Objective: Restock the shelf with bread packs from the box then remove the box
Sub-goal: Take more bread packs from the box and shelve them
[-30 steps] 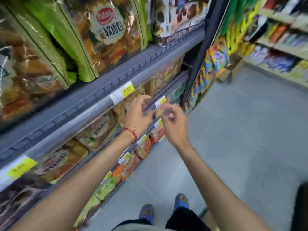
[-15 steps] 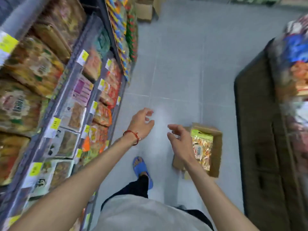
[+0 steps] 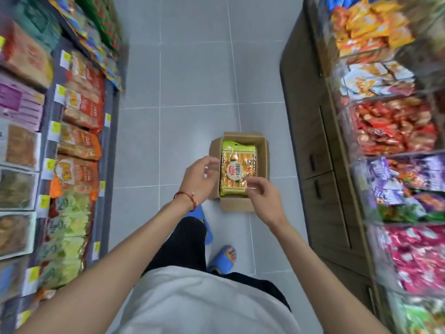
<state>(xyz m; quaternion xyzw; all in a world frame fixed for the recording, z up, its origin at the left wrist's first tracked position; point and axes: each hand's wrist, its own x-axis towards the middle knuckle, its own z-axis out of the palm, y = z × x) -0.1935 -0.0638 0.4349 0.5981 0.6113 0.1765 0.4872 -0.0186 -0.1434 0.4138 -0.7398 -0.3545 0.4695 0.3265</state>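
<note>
Under left hand (image 3: pixel 198 180) and right hand (image 3: pixel 263 197) | both loose, empty | bread pack (image 3: pixel 238 168) lying in box (image 3: pixel 237 204) | risk: slick wrapper could slip from a corner pinch

Left grip (image 3: pixel 199 177) and right grip (image 3: pixel 263 196) loosely curled
</note>
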